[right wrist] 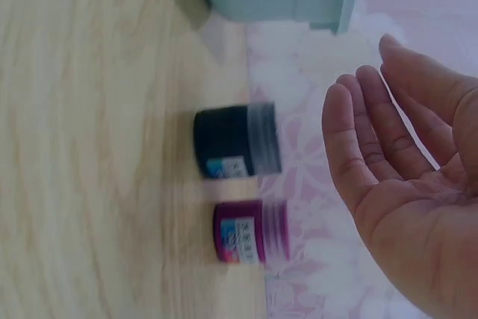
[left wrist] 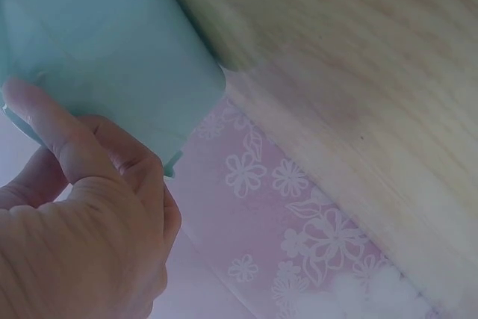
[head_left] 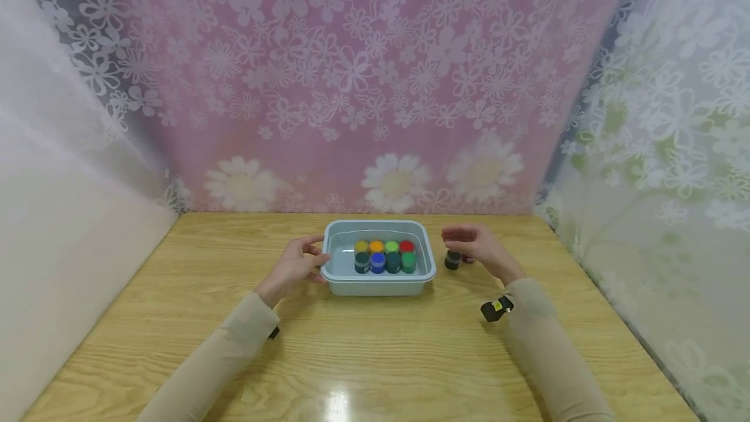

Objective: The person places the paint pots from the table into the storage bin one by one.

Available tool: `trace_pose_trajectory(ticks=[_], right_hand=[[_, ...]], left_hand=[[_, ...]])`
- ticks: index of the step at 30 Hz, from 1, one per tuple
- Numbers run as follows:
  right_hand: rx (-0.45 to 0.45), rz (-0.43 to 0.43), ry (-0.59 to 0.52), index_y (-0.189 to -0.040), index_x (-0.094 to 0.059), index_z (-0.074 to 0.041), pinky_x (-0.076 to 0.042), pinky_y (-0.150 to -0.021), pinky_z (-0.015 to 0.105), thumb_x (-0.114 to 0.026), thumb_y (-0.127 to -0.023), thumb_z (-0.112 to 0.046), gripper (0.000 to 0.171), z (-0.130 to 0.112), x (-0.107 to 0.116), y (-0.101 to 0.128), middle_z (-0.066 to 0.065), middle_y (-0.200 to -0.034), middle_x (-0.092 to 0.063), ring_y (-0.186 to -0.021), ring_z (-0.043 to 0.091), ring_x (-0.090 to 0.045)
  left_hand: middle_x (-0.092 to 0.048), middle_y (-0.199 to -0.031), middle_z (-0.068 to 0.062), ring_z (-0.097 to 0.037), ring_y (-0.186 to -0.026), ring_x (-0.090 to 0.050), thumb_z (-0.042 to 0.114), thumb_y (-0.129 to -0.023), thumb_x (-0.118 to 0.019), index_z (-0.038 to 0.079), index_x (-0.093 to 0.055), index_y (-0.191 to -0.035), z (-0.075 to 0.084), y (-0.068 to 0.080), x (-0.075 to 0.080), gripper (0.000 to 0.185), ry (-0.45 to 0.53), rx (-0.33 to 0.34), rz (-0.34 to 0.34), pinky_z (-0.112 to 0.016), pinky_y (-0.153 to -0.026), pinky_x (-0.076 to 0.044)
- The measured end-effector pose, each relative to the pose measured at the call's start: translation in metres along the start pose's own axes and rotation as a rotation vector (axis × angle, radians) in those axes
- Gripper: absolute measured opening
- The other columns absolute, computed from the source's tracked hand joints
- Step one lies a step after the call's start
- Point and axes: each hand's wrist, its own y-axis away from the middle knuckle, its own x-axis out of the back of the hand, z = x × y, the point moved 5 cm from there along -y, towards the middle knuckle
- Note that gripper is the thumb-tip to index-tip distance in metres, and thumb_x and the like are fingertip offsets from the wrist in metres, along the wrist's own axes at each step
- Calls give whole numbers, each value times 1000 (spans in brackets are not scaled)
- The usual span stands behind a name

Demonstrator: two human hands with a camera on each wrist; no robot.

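A pale blue plastic tub [head_left: 375,288] sits on the table, with several small paint jars [head_left: 377,263] in two rows inside it, in yellow, orange, red, blue and greens. My left hand [head_left: 297,259] grips the tub's left rim; the left wrist view shows that hand [left wrist: 89,199] holding the tub [left wrist: 112,42] close up. Just right of the tub, my right hand [head_left: 477,247] hovers with fingers extended and nothing held. Below and beside its fingertips stand a black paint jar [right wrist: 224,142] and a purple paint jar [right wrist: 239,231], both with clear lids. In the head view the hand partly covers the purple one.
The wood-grain table [head_left: 363,350] ends at a pink flowered curtain [head_left: 351,83] behind the tub. Pale sheeting [head_left: 662,168] hangs along the right side, with more on the left. A small black camera [head_left: 497,309] is strapped at my right wrist.
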Motion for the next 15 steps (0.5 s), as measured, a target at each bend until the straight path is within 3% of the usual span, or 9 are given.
trace_pose_trajectory(ticks=[7,15], right_hand=[[24,-24,112,-137,-54,2,-52,-97,53,-64,-96,-13,45,5,4,7,24,-140,-53,-129,40,-51],[8,-35,202,-135,-57,0,-49,-103,49,-67,-94,-13,44,12,2,8,21,-140,-55,-130,40,-48]], left_hand=[[-47,-104,-13,-19,-70,-59,5,-95,-63,8,-43,-147,2,1,-1,57,-7,-5,-2,-45,-65,-63],[-47,-103,-13,-19,-71,-60,4,-95,-63,8,-43,-147,3,1,-1,56,-9,-2,1,-51,-71,-62]])
